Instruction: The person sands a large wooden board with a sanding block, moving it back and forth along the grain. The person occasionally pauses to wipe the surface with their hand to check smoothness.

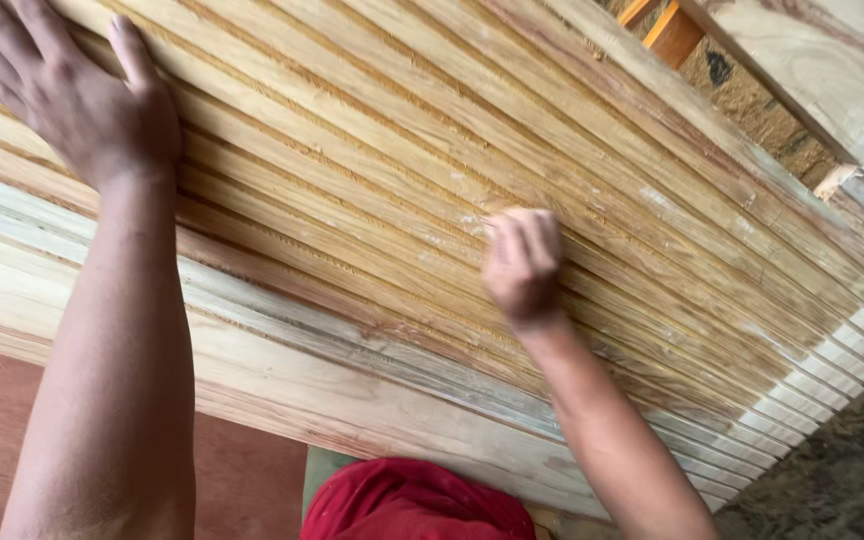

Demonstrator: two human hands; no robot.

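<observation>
- While the left hand (72,95) lies flat with fingers spread on the grooved wooden panel (372,170), its grip is apart, palm down on the slats at the panel's upper left part.
- Near the middle of the panel, the right hand (522,265) is curled into a loose fist, its grip together; whether anything sits inside it cannot be told, as the fingers hide it and the hand is a little blurred.
- Both forearms reach up across the panel's near edge, the left one well apart from the right.
- Yellowish slats with narrow dark grooves between them make up the panel, running slantwise; pale whitish smears show on the wood just beside the right hand.
- Along the panel's near edge the wood is paler and greyer, and the cut ends of the slats show at its right end.
- Below that near edge sits a red cloth (412,500), and to the left of it a reddish-brown board (252,480).
- Beyond the panel's far edge lies another pale plank (822,70), with an orange wooden piece (672,35) beside it.
</observation>
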